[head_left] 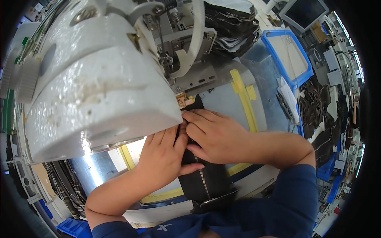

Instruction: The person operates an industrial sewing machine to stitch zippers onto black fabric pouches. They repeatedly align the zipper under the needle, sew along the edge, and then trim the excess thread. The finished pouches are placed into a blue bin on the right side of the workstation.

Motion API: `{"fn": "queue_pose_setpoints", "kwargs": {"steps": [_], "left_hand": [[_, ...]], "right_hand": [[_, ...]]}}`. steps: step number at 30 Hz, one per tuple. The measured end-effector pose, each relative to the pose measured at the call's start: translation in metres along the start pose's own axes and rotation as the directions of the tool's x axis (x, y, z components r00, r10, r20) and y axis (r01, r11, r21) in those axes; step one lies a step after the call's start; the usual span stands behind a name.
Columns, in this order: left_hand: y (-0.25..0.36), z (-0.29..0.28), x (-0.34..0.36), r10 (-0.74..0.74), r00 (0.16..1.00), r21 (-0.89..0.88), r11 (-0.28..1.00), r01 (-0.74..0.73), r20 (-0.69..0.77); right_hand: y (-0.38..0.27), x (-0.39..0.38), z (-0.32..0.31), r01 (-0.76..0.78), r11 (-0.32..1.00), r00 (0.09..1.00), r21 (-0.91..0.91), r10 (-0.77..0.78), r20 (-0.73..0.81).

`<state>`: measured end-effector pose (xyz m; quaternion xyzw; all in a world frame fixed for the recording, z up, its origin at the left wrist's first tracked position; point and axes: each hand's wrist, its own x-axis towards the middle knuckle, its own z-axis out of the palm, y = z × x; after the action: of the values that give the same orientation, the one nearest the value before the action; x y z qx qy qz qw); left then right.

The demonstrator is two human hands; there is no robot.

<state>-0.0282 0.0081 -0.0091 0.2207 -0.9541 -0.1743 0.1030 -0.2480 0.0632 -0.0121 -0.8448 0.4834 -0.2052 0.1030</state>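
A black fabric strip with a silver zipper [210, 187] runs from beside the brass-coloured presser foot [185, 100] down toward my body. My left hand [161, 154] lies on its left side, fingers bent and together, tips partly hidden under the white sewing machine head [95, 107], thumb on the fabric. My right hand [214, 137] is closed on the strip near the foot, fingers bent and touching my left fingers. Yellow tape [244, 103] marks the metal work plate around the strip.
Black fabric pieces [230, 29] are piled behind the plate. A blue-rimmed tray [268, 36], folded white material [285, 95], a monitor [302, 14] and heaped dark pieces [317, 107] stand at right. More dark fabric [65, 186] and a blue bin [73, 228] are at lower left.
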Motion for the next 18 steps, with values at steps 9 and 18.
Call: {"fn": "queue_pose_setpoints", "kwargs": {"steps": [9, 18], "left_hand": [[-0.001, 0.002, -0.003, -0.022, 1.0, -0.036, 0.999, 0.022, -0.006], [-0.002, 0.005, -0.002, 0.017, 1.0, 0.026, 1.0, -0.016, -0.021]], "right_hand": [[-0.002, 0.003, -0.002, 0.0, 1.0, 1.0, -0.014, 0.0, 0.024], [0.008, 0.002, -0.007, -0.043, 0.995, 0.998, 0.09, 0.039, 0.042]]}}
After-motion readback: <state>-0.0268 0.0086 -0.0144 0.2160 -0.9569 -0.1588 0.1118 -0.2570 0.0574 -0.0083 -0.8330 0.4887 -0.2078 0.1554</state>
